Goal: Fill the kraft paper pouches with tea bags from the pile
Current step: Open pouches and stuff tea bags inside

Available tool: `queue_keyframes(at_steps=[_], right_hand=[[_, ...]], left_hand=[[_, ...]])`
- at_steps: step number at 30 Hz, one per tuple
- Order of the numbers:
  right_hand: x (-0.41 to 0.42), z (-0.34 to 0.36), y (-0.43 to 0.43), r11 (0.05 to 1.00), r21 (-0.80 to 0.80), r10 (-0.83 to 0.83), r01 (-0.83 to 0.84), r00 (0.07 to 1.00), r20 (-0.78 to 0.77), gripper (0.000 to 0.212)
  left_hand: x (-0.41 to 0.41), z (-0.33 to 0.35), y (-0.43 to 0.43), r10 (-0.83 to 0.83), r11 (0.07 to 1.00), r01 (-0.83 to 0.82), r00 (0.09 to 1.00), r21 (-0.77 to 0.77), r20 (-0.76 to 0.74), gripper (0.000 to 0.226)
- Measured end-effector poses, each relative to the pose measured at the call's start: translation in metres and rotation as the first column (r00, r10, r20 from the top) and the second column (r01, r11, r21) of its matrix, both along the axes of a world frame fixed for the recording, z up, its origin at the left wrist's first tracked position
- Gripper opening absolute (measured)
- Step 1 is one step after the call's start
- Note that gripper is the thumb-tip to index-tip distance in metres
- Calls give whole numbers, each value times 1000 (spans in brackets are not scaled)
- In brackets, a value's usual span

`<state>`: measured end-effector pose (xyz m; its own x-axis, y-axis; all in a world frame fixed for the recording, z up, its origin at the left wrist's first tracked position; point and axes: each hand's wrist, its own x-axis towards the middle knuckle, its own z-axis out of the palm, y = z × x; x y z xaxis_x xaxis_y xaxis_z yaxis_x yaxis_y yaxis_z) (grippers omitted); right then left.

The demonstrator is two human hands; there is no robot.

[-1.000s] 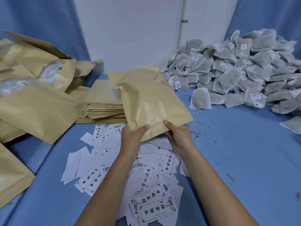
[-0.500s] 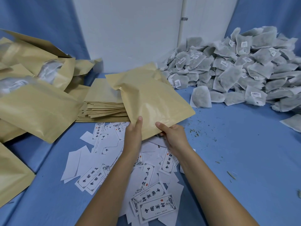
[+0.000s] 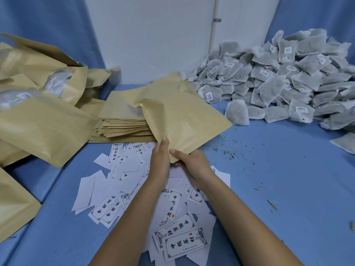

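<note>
blue table (image 3: 278, 189) | both my hands pinch pouch (image 3: 182, 116) by near corner, L (image 3: 160, 160) + R (image 3: 189, 163), mouth facing away twd tea bags (image 3: 278, 77), prob to open it | spare stack (image 3: 123, 123) behind

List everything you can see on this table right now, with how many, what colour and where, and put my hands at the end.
held pouch: one, tan kraft, centre, lifted by its near corner
flat pouches: one stack, tan, left of the held pouch, behind the labels
filled pouches: several, tan, heaped along the left side
tea bags: a large pile, grey-white, back right
labels: many, white with black print, scattered near centre under the arms
tea crumbs: scattered specks, greenish, right of the hands
table cover: one, blue, under everything
wall panel: one, white, at the back
left hand: grips the held pouch's near corner
right hand: pinches the same corner
</note>
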<state>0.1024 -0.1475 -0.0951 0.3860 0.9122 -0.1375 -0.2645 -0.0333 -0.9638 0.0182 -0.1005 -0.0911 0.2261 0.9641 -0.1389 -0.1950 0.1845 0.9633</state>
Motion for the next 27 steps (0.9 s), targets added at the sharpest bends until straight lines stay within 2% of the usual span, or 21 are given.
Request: queue_keyframes(at_steps=[3,8,11,14,16,18,21,24,27], right_hand=[[-3,-1,-1,999,-34,-10,12,998,55,56],[-8,2,-4,1000,-11,19,-18,998,54,54],[-6,6,-6,1000,2,4,-4,990,138,58],[-3,9,-8,1000,-8,18,-17,988,157,59],[-2,14,-8,1000,-17,15,-13,992,122,51],[7,19,-6,997,10,-78,77,996,49,31],[23,19,-4,978,64,-195,197,980,-27,31],[27,15,-2,985,43,-164,166,985,-47,23],[29,18,1,990,60,-110,124,975,-194,26]], left_hand=[[2,0,-2,-20,1000,20,1000,11,14,36],[2,-1,0,-44,999,44,999,1,9,42],[3,2,-2,-37,999,37,999,-9,-5,43],[2,5,-5,-20,1000,20,998,11,-66,45],[0,5,-3,-1,999,4,996,39,-86,43],[-3,4,1,27,996,-15,990,83,-135,36],[-8,3,6,20,993,5,979,122,-204,23],[-11,3,8,14,989,19,976,146,-219,24],[-10,5,8,-20,984,59,974,170,-224,23]])
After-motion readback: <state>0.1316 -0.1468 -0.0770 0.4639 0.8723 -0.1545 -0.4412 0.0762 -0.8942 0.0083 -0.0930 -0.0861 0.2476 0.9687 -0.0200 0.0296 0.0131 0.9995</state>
